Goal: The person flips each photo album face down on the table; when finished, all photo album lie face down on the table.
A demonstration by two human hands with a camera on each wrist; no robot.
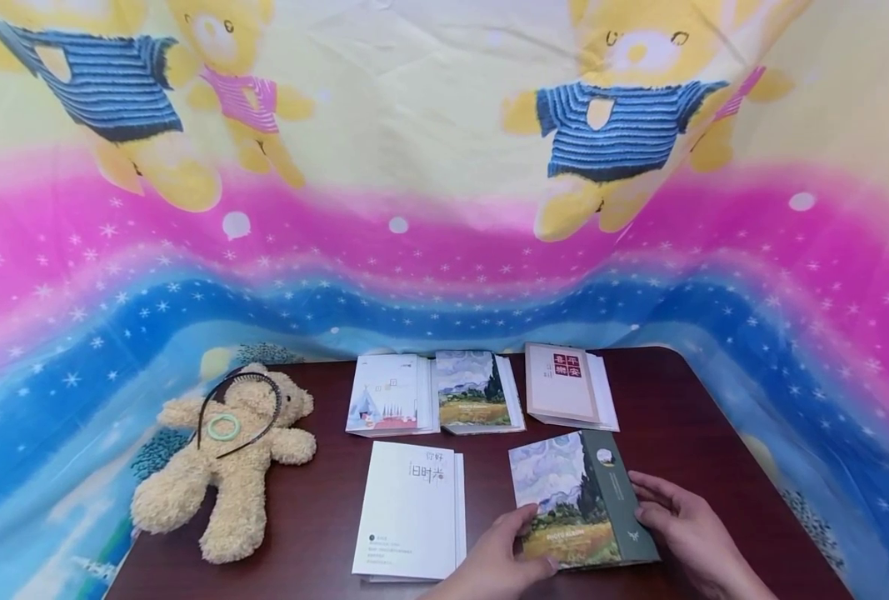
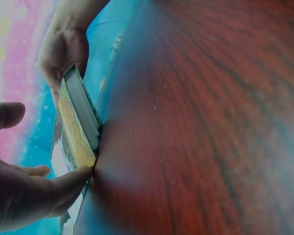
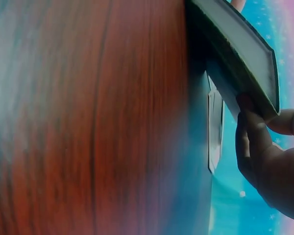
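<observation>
A photo album [image 1: 564, 508] with a painted wheat-field cover and a dark green spine lies between the two hands at the front right. My right hand [image 1: 687, 529] pinches the spine side, thumb on top and fingers underneath. That side is raised off the table in the right wrist view, where the album [image 3: 250, 63] tilts. At the opposite edge is my left hand [image 1: 500, 554], its fingers fairly straight. In the left wrist view a fingertip of the left hand [image 2: 34, 193] touches the lower corner of the album [image 2: 76, 127], and its thumb stands apart.
Left of the album lies a white album [image 1: 407, 508]. Behind are a tent-picture album [image 1: 384, 392], another wheat-field album [image 1: 470, 387] and a beige album [image 1: 561, 383]. A teddy bear [image 1: 237, 500] with a black headband [image 1: 202, 412] and green ring [image 1: 212, 427] lies at the table's left.
</observation>
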